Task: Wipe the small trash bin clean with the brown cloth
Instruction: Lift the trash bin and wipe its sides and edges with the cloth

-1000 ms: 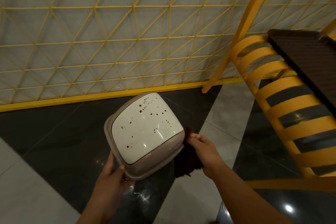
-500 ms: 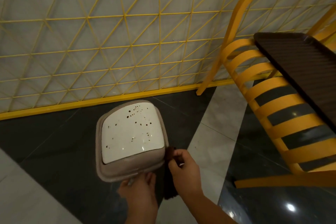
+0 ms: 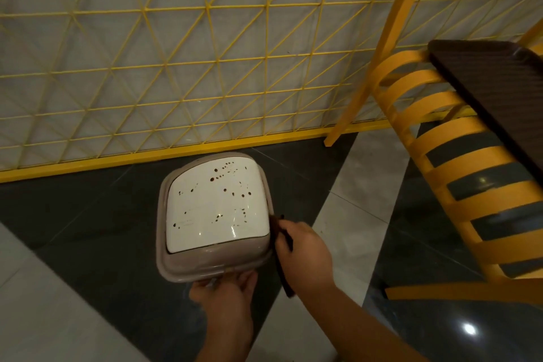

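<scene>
Small trash bin (image 3: 216, 261) is seen from above on the dark floor tile (image 3: 88, 226), just in front of the yellow base rail (image 3: 147, 156) of the wire-mesh wall; white lid (image 3: 217, 203) faces the camera and is speckled with dark spots, so the top is judged not yet wiped

Left hand (image 3: 226, 297) is set at the bin's near edge, below the beige rim; fingers (image 3: 245, 281) lie together and curl under the rim, bracing it, nothing pinched

Right hand (image 3: 304, 254) is pressed to the bin's right side wall, fingers closed on the brown cloth (image 3: 283, 276); cloth is sandwiched between palm and wall and hangs down past the hand toward the floor

Key relation: the dirty lid lies up and to the left of the cloth hand, across the right rim. Right hand is nearer to it and already carries the cloth. Wall being wiped runs near-to-far, so the stroke is judged to run along that line, then over the rim onto the lid

Yellow slatted chair (image 3: 440, 161) stands to the right, well apart
</scene>
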Demonstrator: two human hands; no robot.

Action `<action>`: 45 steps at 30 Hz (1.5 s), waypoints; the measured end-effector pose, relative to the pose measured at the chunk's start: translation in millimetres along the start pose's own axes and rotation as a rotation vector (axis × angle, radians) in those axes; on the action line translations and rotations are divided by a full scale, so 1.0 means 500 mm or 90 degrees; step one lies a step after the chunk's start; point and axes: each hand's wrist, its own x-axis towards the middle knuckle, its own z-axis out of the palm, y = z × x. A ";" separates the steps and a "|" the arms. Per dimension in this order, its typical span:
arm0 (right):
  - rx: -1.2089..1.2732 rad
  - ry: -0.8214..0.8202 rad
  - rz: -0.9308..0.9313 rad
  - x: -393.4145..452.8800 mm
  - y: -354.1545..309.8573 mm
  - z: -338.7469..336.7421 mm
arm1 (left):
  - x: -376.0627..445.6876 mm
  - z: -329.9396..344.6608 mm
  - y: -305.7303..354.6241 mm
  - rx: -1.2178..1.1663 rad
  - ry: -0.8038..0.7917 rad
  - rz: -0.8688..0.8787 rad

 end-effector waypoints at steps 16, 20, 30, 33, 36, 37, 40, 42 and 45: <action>0.576 -0.077 0.582 -0.045 0.014 -0.035 | 0.033 -0.042 0.022 -0.008 -0.062 0.021; 0.701 -0.100 0.607 -0.065 -0.020 0.020 | 0.042 -0.042 0.025 0.035 -0.066 0.012; 0.648 -0.003 0.517 -0.004 -0.029 0.047 | 0.049 -0.041 0.034 0.083 -0.073 0.003; 0.563 -0.008 0.490 0.058 -0.033 0.038 | 0.061 -0.048 0.041 0.104 -0.079 -0.010; 0.548 -0.055 0.498 0.072 -0.032 0.032 | 0.074 -0.060 0.048 0.125 -0.086 -0.017; 0.551 -0.075 0.515 0.063 -0.029 0.030 | 0.076 -0.063 0.050 0.133 -0.088 -0.017; 0.563 -0.119 0.568 0.027 -0.021 0.025 | 0.079 -0.070 0.055 0.144 -0.103 -0.021; 0.568 -0.135 0.573 0.007 -0.025 0.025 | 0.078 -0.076 0.058 0.141 -0.095 -0.020; 0.549 -0.144 0.572 -0.021 -0.038 0.031 | 0.079 -0.090 0.055 0.138 -0.064 -0.015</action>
